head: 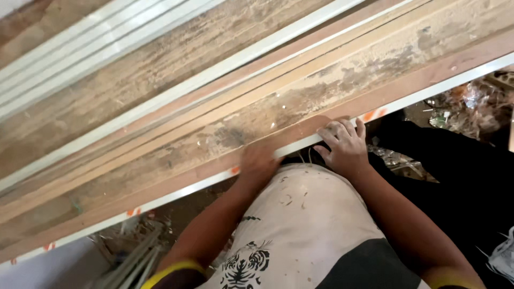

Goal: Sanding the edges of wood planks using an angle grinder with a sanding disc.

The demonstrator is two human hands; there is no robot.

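Now both hands rest on the near edge of the long worn wooden bench (300, 101), where a thin white strip with orange marks (300, 143) runs along that edge. The right hand (347, 145) lies over the white strip with the wrist bent; its fingers (342, 130) are spread and curl onto the bench top, pressing rather than pinching. The left hand (259, 163) is just beside it on the same strip, but it is blurred, so I cannot tell if its grip is spread or pressed together. Both forearms come up from below, on each side of a pale printed shirt (300, 219). Further across the bench lie long white profiles (101, 40).
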